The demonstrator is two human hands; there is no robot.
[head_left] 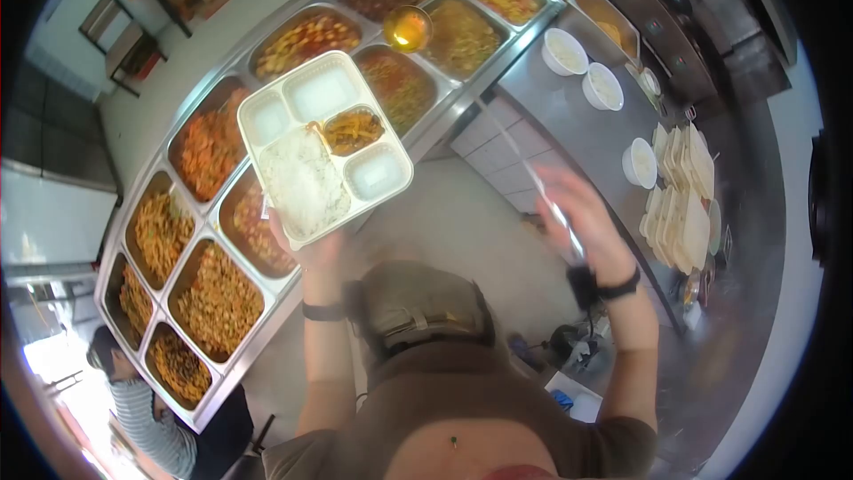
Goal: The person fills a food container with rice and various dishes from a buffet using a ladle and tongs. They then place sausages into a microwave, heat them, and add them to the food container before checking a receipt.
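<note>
Head view: left hand (311,253) props tray (324,147); raised right hand (582,227) swings ladle (409,28).

Floor gap (462,213) open btwn food pans (213,302) & counter (569,116).

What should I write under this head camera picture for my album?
Left hand holds a compartment tray of rice above the food pans while the right hand lifts a full ladle.

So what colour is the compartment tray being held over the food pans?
White or off-white, seen in the head view: the tray rests on the left hand.
</note>
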